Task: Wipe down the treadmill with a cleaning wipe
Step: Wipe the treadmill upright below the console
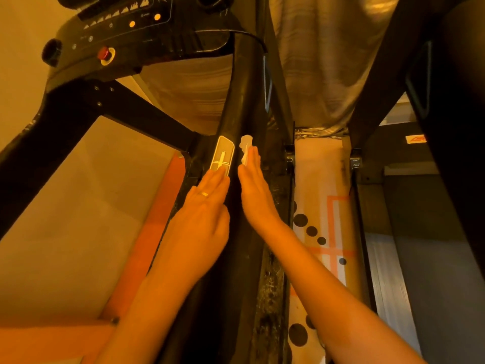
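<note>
Because the cleaning wipe point(246, 148) is a thin, soft, crumpled white sheet, it should weigh next to nothing and have no stiffness of its own. It will likely bunch or slide out from under a loose touch, so it wants flat fingers spread over it rather than a pinch at one corner. It lies on the right side of the treadmill's black handrail point(241, 101), just beside the silver grip-sensor plate point(223, 153), and only its upper part shows beyond the fingertips. The right hand point(253, 185) lies flat over it, fingers straight and close together, pressing it against the rail rather than curling round it. The left hand point(207, 206), with a ring point(205, 194) on one finger, is likewise flat, its straight fingertips touching the lower end of the sensor plate, and it holds nothing. The rail looks smooth, hard and rounded, so the wipe should glide easily, but it may slip off the curve unless the pressure is kept toward the rail's middle. Farther up, the console point(126, 30) carries lit buttons and a red safety knob point(106, 54), which probably call for a lighter touch. Beyond the rail hangs a pale curtain point(315, 61), and below it lies a mat point(325, 179) with dark dots.
</note>
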The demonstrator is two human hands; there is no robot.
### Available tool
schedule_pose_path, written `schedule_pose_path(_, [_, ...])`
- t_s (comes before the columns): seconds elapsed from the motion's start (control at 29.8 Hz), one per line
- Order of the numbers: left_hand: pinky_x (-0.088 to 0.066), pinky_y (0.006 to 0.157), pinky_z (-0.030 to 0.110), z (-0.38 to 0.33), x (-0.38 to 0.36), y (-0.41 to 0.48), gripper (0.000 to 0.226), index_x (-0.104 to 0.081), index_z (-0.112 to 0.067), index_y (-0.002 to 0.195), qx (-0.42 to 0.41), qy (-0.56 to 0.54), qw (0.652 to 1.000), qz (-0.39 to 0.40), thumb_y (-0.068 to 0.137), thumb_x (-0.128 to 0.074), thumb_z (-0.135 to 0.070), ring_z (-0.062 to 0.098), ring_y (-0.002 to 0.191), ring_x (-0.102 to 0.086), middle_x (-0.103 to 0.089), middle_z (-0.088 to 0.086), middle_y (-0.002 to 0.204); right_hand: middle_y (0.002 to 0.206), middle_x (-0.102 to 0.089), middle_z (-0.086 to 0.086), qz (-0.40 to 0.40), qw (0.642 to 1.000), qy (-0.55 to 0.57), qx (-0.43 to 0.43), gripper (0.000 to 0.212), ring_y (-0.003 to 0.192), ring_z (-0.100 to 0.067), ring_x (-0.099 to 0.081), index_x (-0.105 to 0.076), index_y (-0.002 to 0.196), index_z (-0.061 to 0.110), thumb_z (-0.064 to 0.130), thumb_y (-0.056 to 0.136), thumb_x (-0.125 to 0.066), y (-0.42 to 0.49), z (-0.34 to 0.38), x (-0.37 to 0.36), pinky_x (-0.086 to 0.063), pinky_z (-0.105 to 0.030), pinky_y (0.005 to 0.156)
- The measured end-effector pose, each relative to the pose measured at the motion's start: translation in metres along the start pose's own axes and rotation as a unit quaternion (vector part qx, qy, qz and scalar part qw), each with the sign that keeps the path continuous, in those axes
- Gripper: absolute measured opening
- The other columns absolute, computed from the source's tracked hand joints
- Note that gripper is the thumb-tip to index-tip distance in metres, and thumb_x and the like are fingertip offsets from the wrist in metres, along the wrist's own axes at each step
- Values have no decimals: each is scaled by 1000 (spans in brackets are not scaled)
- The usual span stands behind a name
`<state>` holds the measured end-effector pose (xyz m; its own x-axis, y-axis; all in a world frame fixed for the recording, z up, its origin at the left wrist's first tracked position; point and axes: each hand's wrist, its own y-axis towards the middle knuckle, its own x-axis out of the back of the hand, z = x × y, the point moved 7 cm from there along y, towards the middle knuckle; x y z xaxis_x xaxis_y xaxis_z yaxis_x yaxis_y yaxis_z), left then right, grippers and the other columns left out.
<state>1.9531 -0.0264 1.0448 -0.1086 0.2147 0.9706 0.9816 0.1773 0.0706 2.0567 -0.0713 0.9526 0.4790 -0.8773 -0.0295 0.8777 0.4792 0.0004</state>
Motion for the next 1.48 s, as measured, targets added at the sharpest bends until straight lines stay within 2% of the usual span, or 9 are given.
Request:
schedule_pose_path(0.3, [-28, 105, 22, 7, -4, 5, 57, -25, -32, 158, 29, 22, 999, -4, 104, -41, -21, 11, 151, -20, -15, -12, 166, 169, 8, 6, -4, 999, 3, -33, 57, 155, -11, 7, 5, 161, 24, 32, 112, -23, 9, -1, 5, -5, -38, 126])
schedule_pose_path(0.4, [-23, 110, 22, 5, -3, 4, 57, -26, -30, 157, 30, 4, 1000, -4, 104, -42, -18, 7, 151, -14, -16, -11, 166, 168, 10, 9, 5, 1000, 14, 0, 58, 153, -7, 9, 6, 160, 26, 33, 112, -24, -24, -5, -8, -6, -31, 121])
schedule_pose_path(0.57, [-6, 116, 25, 1, -2, 0, 57, -20, -23, 159, 4, 32, 999, 22, 106, -41, -18, -2, 141, 8, -8, -5, 168, 169, 7, 8, -9, 1000, 17, -20, 57, 154, -9, 6, 4, 161, 25, 33, 112, -23, -14, -4, -5, -5, -37, 126])
schedule_pose_path(0.74, [11, 105, 7, 5, -1, -30, 60, -9, -27, 160, 17, 17, 1000, 16, 107, -38, -23, -3, 144, 13, 5, -12, 166, 168, 9, 8, -1, 1000, 15, -11, 56, 154, -7, 8, 6, 160, 24, 31, 112, -23, -31, -3, -7, -2, -31, 124])
schedule_pose_path(0.87, [7, 105, 5, 5, -3, -31, 57, -16, -26, 159, 30, -1, 1000, -8, 107, -39, -20, -4, 142, 10, -3, -11, 167, 167, 12, 14, 9, 1000, 20, 16, 56, 151, 1, 12, 7, 159, 28, 28, 112, -24, -80, -14, -25, -1, -18, 117])
schedule_pose_path(1.07, [-6, 116, 20, 5, -1, -32, 56, -19, -24, 159, 36, -12, 999, -1, 107, -38, -17, 0, 145, 5, -8, -7, 167, 169, 4, 7, -17, 999, 32, -27, 55, 154, -9, 5, 1, 161, 24, 29, 112, -25, -48, -10, -13, -5, -34, 126])
schedule_pose_path(1.17, [-13, 124, 37, 2, 0, -32, 55, -20, -22, 159, 43, 0, 999, 6, 107, -38, -16, 13, 154, -3, -10, -3, 168, 169, 4, 9, -17, 999, 42, -23, 56, 154, -8, 5, 1, 161, 25, 31, 112, -25, -62, -9, -19, -6, -31, 124])
schedule_pose_path(1.31, [-17, 122, 35, -4, 2, -31, 53, -24, -17, 158, 31, 32, 999, 7, 107, -37, -14, 20, 153, -15, -15, 2, 167, 166, 9, 15, 0, 999, 40, 8, 56, 150, 1, 9, 4, 159, 28, 29, 112, -26, -110, -14, -35, -3, -18, 114])
schedule_pose_path(1.48, [-20, 121, 37, -5, 1, -32, 53, -25, -17, 158, 29, 41, 999, 5, 106, -37, -16, 22, 152, -17, -16, 3, 167, 168, 4, 10, -8, 1000, 26, -7, 55, 153, -5, 5, 1, 160, 27, 28, 112, -26, -98, -10, -30, -4, -21, 117])
